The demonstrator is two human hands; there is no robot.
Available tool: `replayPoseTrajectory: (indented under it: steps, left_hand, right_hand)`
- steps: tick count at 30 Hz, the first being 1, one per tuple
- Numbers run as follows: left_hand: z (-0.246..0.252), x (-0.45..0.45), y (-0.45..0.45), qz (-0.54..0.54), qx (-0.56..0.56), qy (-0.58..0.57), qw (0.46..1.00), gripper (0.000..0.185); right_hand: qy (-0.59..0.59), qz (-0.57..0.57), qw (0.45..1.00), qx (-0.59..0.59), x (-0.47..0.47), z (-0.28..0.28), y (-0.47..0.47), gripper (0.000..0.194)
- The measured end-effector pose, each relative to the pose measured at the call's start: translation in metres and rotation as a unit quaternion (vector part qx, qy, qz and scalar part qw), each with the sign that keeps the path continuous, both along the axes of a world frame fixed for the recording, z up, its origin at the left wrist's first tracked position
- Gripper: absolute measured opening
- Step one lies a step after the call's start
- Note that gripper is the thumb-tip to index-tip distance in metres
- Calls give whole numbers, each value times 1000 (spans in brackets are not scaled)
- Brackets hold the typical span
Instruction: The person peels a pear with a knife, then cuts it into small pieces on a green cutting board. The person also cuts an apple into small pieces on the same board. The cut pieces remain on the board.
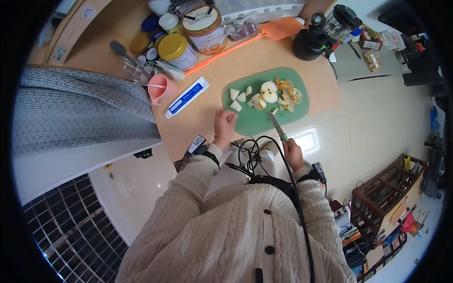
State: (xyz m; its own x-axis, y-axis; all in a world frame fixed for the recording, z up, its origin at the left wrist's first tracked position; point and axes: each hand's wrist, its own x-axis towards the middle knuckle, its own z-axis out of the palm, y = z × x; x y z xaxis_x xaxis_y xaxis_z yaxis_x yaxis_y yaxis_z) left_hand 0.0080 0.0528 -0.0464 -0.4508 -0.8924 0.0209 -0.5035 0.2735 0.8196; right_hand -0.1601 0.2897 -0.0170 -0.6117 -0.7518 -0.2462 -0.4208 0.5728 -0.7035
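My right hand (293, 154) is closed around the green handle of a kitchen knife (276, 124), its blade tip over the near part of a green cutting board (253, 122). My left hand (225, 124) is at the board's near left edge, fingers curled; whether they hold anything is unclear. Several pale cut fruit chunks (235, 105) lie on the board's left side. At its middle are a cut piece of fruit with brownish edges (257, 102) and pale fruit halves (269, 92) with cores showing. Peelings and scraps (290, 94) are heaped at the right.
A toothpaste tube (187, 98) and pink cup (162, 88) stand or lie left of the board. Behind are lidded tubs (205, 35), jars (178, 52) and an orange fly swatter (244, 41). A black appliance (307, 44) stands at the back right. Black cables (249, 152) hang before my body.
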Motion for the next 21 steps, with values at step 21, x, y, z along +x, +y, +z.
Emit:
replayPoseTrajectory:
  steps: [21]
  left_hand:
    - [44,-80,24,-50,-204,-51,976,52]
  right_hand:
    - [-76,-68,995,-19,-11,9,17,28]
